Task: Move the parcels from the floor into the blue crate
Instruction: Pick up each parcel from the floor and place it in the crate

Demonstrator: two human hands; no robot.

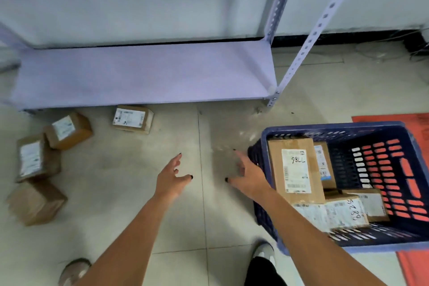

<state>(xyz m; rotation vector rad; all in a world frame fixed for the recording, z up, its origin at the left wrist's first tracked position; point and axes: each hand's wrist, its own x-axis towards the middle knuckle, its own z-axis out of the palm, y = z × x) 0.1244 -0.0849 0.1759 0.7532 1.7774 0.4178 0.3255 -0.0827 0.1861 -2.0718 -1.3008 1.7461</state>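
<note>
Both hands are reaching out over the floor tiles point(130, 193), holding nothing. Left hand point(170, 177) and right hand point(247, 175) are spreading their fingers, thumbs pointing inward. Blue crate point(334, 126) is sitting at 3 o'clock, carrying several boxes point(296, 169). Four boxes point(132, 118) are lying at 9 to 11 o'clock, near the shelf point(144, 74).

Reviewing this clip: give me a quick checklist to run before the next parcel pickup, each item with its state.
1. Left hand free, fingers spread: ok.
2. Right hand free, holding nothing: ok.
3. Parcels left on the floor, nearest the labelled parcel by the shelf: ok, four visible.
4. Room in the blue crate: ok, right side bare.
5. Floor between hands and parcels unobstructed: ok.
6. Parcel weight: cannot tell.
</note>
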